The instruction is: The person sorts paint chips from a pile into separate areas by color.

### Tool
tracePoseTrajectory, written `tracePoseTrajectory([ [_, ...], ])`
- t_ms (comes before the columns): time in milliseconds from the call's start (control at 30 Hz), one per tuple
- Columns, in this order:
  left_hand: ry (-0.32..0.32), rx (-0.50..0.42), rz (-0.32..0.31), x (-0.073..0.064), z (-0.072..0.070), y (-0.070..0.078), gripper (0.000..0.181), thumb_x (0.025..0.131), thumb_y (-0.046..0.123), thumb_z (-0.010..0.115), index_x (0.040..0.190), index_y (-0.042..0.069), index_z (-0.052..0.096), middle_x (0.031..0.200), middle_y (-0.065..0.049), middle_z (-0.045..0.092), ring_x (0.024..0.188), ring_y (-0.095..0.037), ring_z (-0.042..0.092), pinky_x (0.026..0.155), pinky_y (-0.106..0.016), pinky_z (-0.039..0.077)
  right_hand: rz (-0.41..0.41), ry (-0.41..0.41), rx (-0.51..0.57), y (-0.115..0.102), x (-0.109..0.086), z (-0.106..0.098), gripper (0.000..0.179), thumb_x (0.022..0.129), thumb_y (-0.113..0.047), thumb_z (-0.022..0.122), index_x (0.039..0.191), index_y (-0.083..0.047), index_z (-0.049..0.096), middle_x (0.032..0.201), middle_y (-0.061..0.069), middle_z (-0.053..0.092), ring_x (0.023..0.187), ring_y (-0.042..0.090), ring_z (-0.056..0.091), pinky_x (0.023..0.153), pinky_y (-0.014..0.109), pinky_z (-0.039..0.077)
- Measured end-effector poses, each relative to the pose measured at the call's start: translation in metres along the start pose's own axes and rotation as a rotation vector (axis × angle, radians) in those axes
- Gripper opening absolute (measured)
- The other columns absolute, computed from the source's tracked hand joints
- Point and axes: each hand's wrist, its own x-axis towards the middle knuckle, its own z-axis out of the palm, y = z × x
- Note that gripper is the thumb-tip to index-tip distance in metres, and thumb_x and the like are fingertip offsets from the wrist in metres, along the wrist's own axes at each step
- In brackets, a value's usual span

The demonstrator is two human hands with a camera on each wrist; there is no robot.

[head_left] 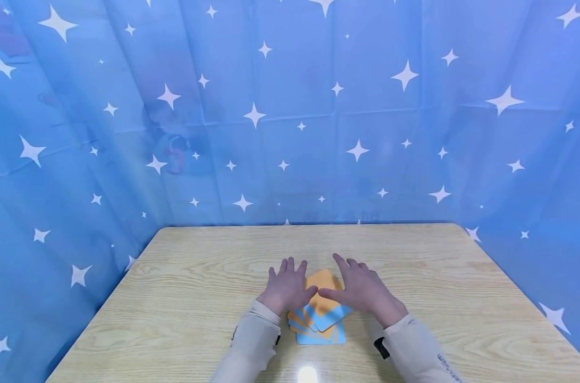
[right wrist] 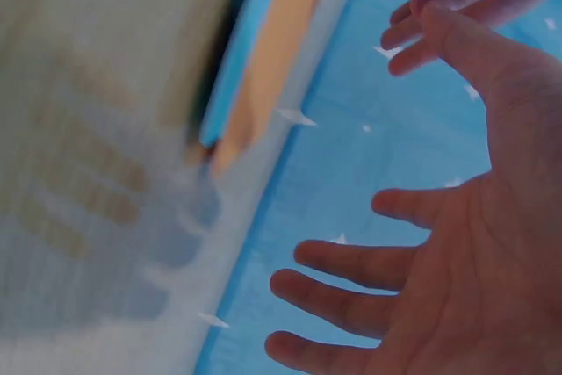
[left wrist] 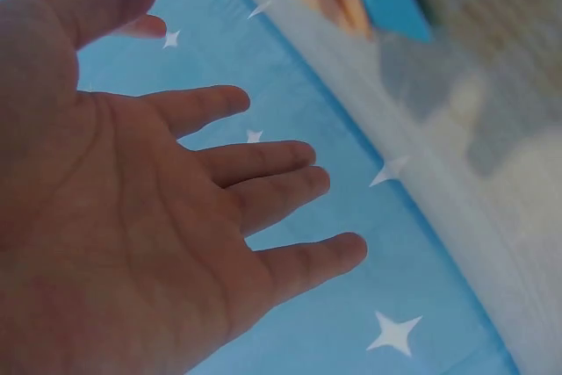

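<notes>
A loose pile of orange and light blue cards (head_left: 324,304) lies fanned and overlapping on the wooden table. My left hand (head_left: 286,288) hovers at the pile's left side, fingers spread and straight, with nothing in its palm. On the other side, my right hand (head_left: 366,291) is held the same way, its palm bare in the right wrist view. The two thumbs point toward each other over the pile and hide part of it in the head view. Blurred edges of the cards (right wrist: 268,59) show beyond the right hand in its wrist view.
Pale wood tabletop (head_left: 199,298) extends around the pile, with rounded far corners. A blue curtain (head_left: 294,143) with white stars hangs behind the table and along both sides. Light reflects off the table near its front, and the hands cast shadows on the wood.
</notes>
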Motion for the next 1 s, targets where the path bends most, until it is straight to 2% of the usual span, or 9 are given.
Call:
tracePoseTrajectory([
  [133,-0.031,0.004,-0.017,0.000,0.005,0.001,0.067,0.102,0.045,0.058,0.154,0.006,0.043,0.157,-0.025,0.041,0.148,-0.040,0.037,0.115,-0.064,0.032,0.016,-0.058,-0.046,-0.002,0.001,0.008,0.102,0.087,-0.072,0.063,0.158,-0.004,0.036,0.146,0.028,0.052,0.130,0.056,0.049,0.099,0.071,0.043],
  [333,-0.086,0.038,-0.046,0.002,0.011,0.003,0.066,0.102,0.047,0.057,0.153,0.008,0.045,0.148,-0.019,0.055,0.139,-0.038,0.049,0.112,-0.063,0.037,0.043,-0.123,-0.112,-0.003,0.002,0.012,0.100,0.085,-0.075,0.062,0.155,-0.007,0.041,0.138,0.024,0.059,0.125,0.051,0.054,0.093,0.070,0.046],
  [500,-0.118,0.041,-0.058,0.001,0.011,0.006,0.066,0.102,0.048,0.056,0.153,0.008,0.045,0.137,-0.018,0.063,0.124,-0.037,0.062,0.105,-0.063,0.044,0.049,-0.135,-0.126,-0.004,0.002,0.015,0.098,0.084,-0.076,0.063,0.154,-0.008,0.045,0.135,0.022,0.060,0.123,0.049,0.055,0.094,0.069,0.046],
  [633,-0.140,0.029,-0.046,-0.001,0.009,0.010,0.063,0.103,0.046,0.056,0.152,0.008,0.046,0.126,-0.016,0.068,0.107,-0.033,0.069,0.093,-0.054,0.054,0.042,-0.148,-0.149,-0.005,0.002,0.018,0.099,0.082,-0.077,0.064,0.153,-0.010,0.046,0.139,0.022,0.058,0.125,0.048,0.054,0.097,0.069,0.044],
  [733,-0.156,0.016,-0.027,-0.003,0.006,0.012,0.060,0.103,0.044,0.055,0.150,0.007,0.048,0.116,-0.014,0.070,0.090,-0.026,0.068,0.081,-0.043,0.056,0.022,-0.158,-0.148,-0.005,0.002,0.019,0.095,0.082,-0.073,0.067,0.152,-0.011,0.047,0.142,0.021,0.056,0.129,0.048,0.051,0.101,0.067,0.042],
  [833,-0.170,0.000,-0.010,-0.005,0.004,0.013,0.056,0.104,0.042,0.054,0.147,0.006,0.051,0.100,-0.010,0.069,0.076,-0.020,0.063,0.072,-0.037,0.052,-0.002,-0.172,-0.108,-0.006,0.000,0.018,0.089,0.083,-0.064,0.073,0.151,-0.011,0.049,0.145,0.021,0.053,0.133,0.049,0.048,0.106,0.067,0.039],
  [1000,-0.184,0.011,0.007,-0.008,0.001,0.015,0.051,0.105,0.041,0.052,0.141,0.006,0.055,0.082,-0.003,0.063,0.067,-0.016,0.057,0.066,-0.034,0.050,-0.040,-0.213,-0.047,-0.007,-0.002,0.015,0.085,0.082,-0.050,0.079,0.152,-0.012,0.048,0.150,0.018,0.050,0.139,0.049,0.043,0.112,0.066,0.033],
])
